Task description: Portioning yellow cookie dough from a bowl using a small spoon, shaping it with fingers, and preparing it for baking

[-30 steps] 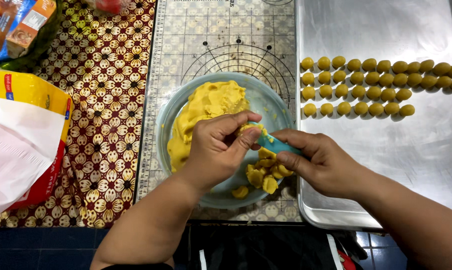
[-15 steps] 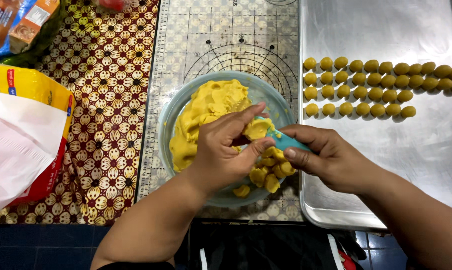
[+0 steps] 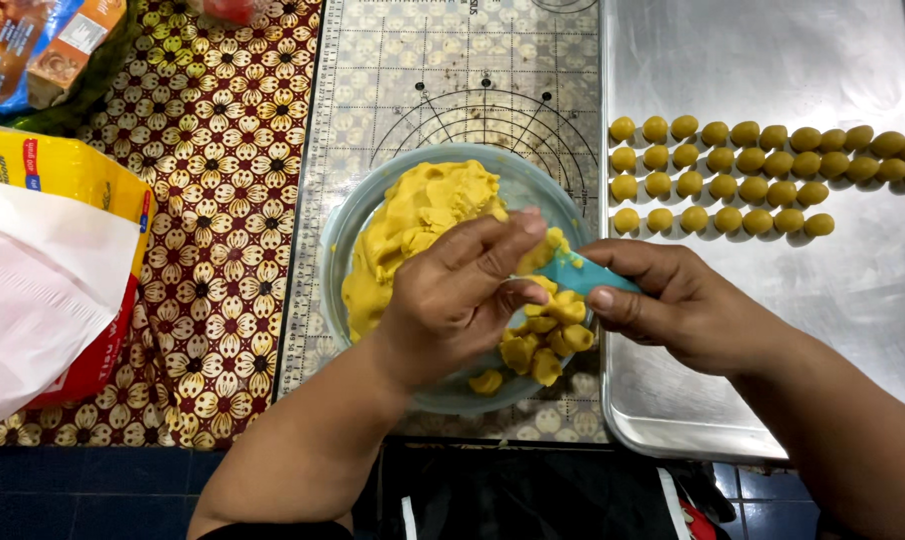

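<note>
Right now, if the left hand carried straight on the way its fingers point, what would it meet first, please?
Probably the yellow dough on the teal scoop held by the right hand; the left hand fingertips look almost there already.

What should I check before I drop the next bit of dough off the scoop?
1. Scoop held in the right hand: ok.
2. Left hand fingers at the scoop's dough: ok.
3. Hands over the bowl: ok.
4. Dough left in the bowl: ok, a big mass.
5. Space on the tray below the balls: ok.
6. Scoop full: cannot tell, fingers hide it.
</note>
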